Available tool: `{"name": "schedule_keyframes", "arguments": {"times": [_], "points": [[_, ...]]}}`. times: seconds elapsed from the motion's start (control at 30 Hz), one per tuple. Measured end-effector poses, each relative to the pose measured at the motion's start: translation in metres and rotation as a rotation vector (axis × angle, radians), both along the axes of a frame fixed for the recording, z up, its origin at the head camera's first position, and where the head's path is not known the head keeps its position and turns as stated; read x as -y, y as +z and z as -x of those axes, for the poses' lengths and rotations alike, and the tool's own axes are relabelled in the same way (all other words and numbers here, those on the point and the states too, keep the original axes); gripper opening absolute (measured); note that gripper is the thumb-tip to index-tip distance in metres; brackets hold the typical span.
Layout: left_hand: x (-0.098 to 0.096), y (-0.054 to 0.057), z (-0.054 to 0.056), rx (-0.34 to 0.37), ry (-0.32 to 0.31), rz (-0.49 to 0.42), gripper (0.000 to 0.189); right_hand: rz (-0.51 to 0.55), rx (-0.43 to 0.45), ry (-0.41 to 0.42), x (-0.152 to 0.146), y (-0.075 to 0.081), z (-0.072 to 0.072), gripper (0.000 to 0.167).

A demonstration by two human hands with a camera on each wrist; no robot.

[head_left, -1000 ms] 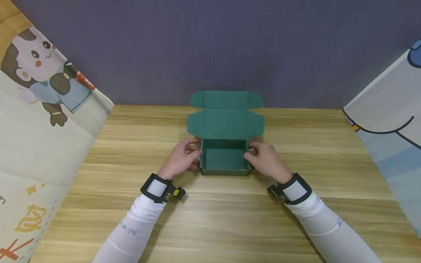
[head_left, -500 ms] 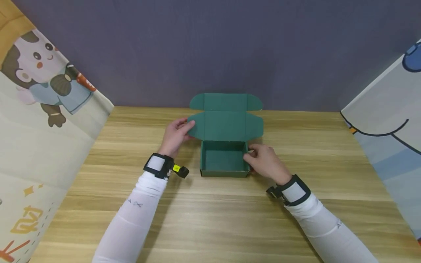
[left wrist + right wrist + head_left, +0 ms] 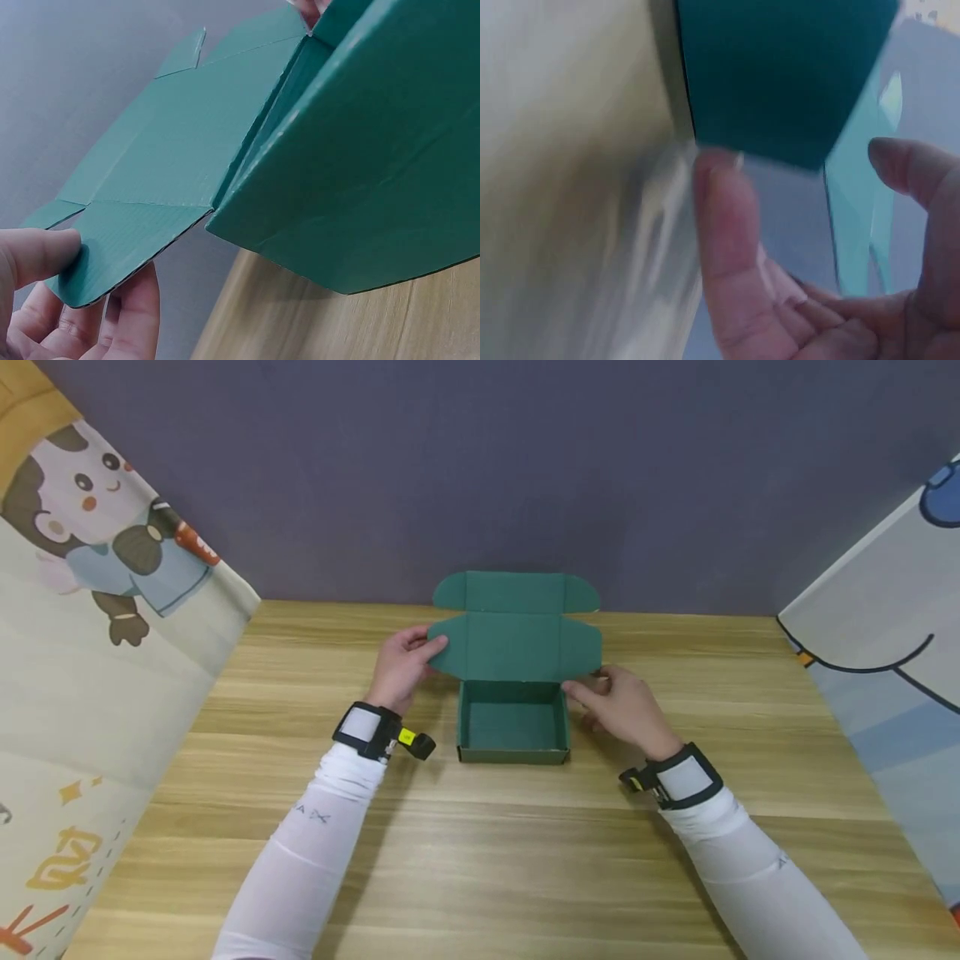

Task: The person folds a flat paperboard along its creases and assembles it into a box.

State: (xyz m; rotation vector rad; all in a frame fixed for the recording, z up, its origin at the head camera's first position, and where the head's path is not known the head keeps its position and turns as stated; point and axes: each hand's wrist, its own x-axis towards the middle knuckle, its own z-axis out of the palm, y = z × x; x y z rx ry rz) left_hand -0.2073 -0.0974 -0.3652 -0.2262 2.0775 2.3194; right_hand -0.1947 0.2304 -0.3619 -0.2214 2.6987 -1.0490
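Note:
A green cardboard box (image 3: 513,756) stands on the wooden table with its lid (image 3: 513,645) raised at the back. My left hand (image 3: 401,668) pinches the lid's left side flap (image 3: 127,244), thumb on the inner face and fingers behind it. By the box's back right corner is my right hand (image 3: 622,706), just below the right side flap (image 3: 581,645). In the right wrist view, the right hand's thumb and fingers are spread apart near the box's side wall (image 3: 780,75), gripping nothing. That view is blurred, so whether a fingertip touches the box is unclear.
Behind the table (image 3: 480,860) rises a dark blue-grey backdrop (image 3: 480,468), close to the lid. Printed cloths hang at both sides, a cartoon figure (image 3: 112,518) on the left one. Each wrist wears a strapped camera.
My left hand has gone from the box's left wall up to the lid's left flap and taken hold of it. My right hand has let go of the right wall and shifted backward.

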Motion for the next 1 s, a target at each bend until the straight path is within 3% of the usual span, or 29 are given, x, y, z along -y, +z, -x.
{"name": "schedule_keyframes", "arguments": {"times": [0.1,0.27,0.53,0.73,1.0], "points": [[0.003,0.001,-0.005,0.006,-0.001,0.013,0.035,0.07,-0.015,-0.048,-0.004,0.004,0.006,0.089],[0.007,0.002,-0.013,0.008,-0.016,0.028,0.035,0.213,-0.086,-0.114,-0.003,0.012,0.009,0.077],[0.012,0.004,-0.022,0.008,-0.041,-0.001,0.036,0.23,-0.167,-0.204,0.011,0.016,0.0,0.056],[0.008,0.007,-0.018,-0.009,0.017,0.113,0.034,0.231,-0.226,-0.196,0.012,0.017,0.007,0.035],[-0.002,0.013,-0.018,-0.087,0.076,0.284,0.029,0.208,-0.298,-0.157,0.015,0.027,0.01,0.026]]}}
